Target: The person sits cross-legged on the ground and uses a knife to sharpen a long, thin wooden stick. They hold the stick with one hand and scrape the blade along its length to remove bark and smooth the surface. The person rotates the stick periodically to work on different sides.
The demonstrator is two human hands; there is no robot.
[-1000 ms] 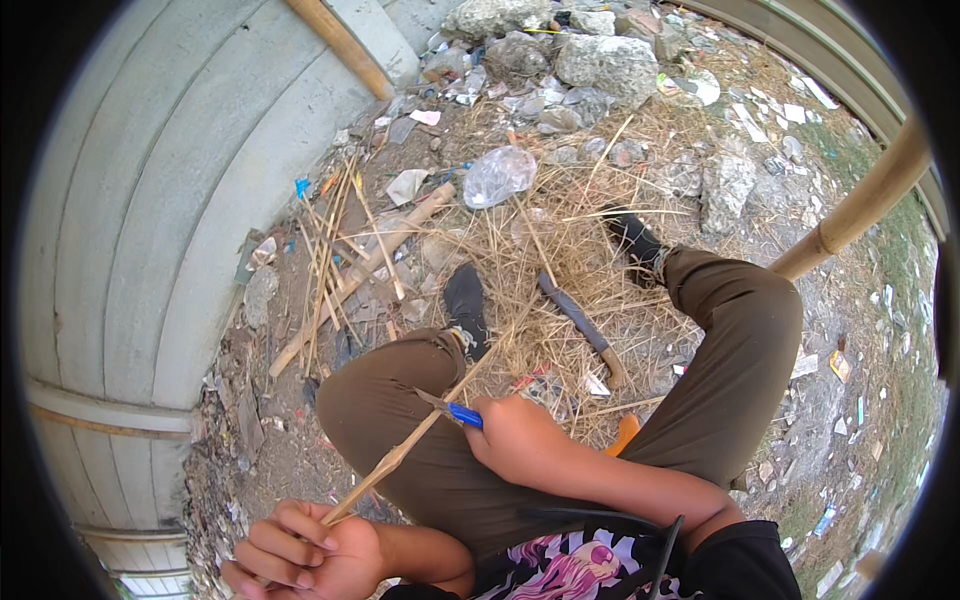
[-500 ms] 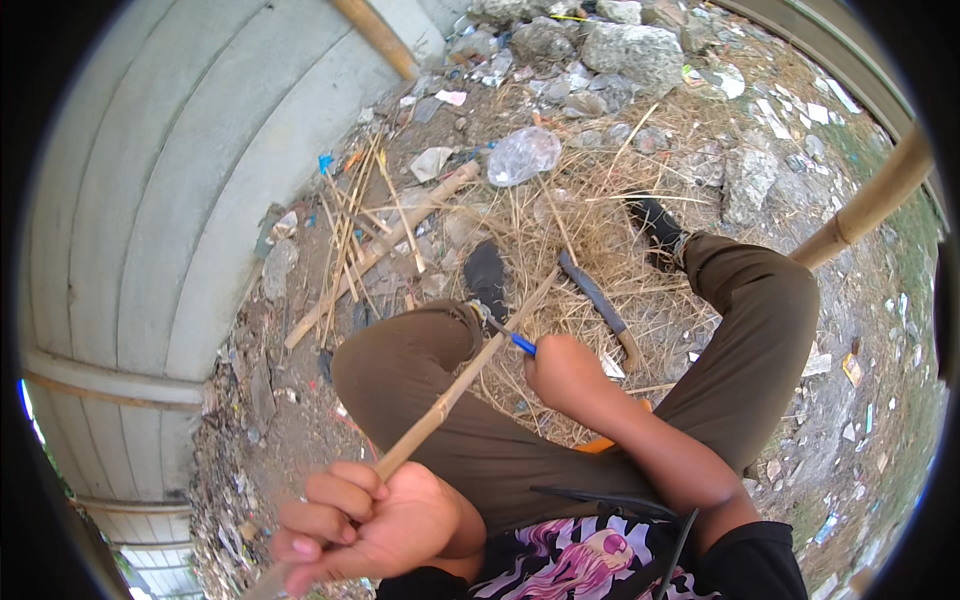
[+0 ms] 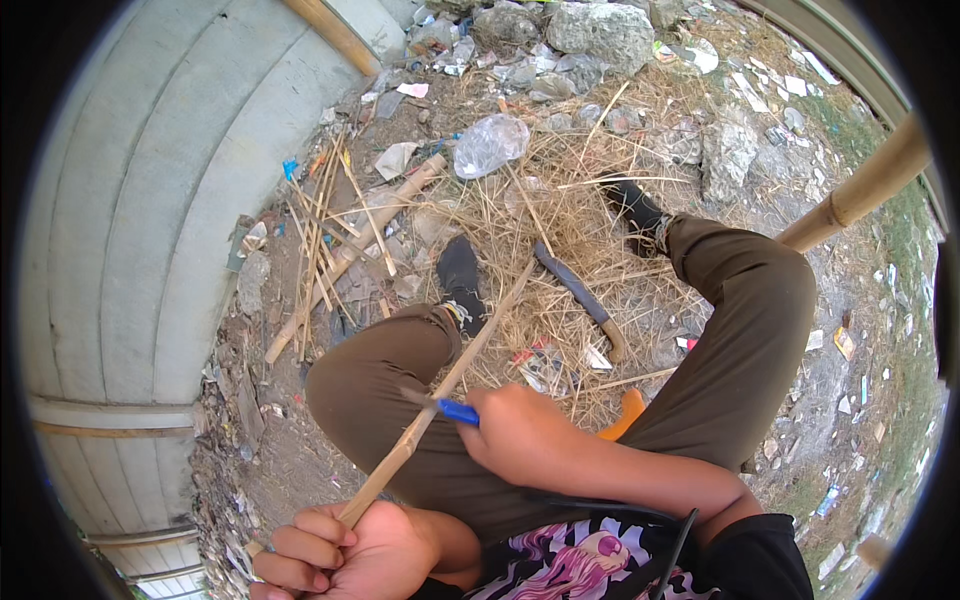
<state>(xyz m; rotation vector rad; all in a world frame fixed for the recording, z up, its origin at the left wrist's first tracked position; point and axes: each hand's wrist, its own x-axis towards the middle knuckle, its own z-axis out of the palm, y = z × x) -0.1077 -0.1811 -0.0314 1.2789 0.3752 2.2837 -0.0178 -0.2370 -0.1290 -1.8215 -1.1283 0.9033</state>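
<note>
Left hand (image 3: 355, 558): curled round stick, near its lower end.
Right hand (image 3: 520, 430): gripping blue knife (image 3: 459, 411), blade against stick.
Stick (image 3: 485, 345): slants over left thigh (image 3: 375, 360).
Progress: looks part-trimmed; joint bump remains; amount left, can't tell.
Around: machete (image 3: 580, 300) on straw (image 3: 535, 345), loose strips (image 3: 318, 245), plastic bag (image 3: 491, 146).
In way: thigh beneath blade; machete near stick's far end.

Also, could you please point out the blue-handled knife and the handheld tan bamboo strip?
Blue-handled knife (image 3: 458, 411): head view, on its handle.
Handheld tan bamboo strip (image 3: 404, 449): head view, around its middle.
</note>
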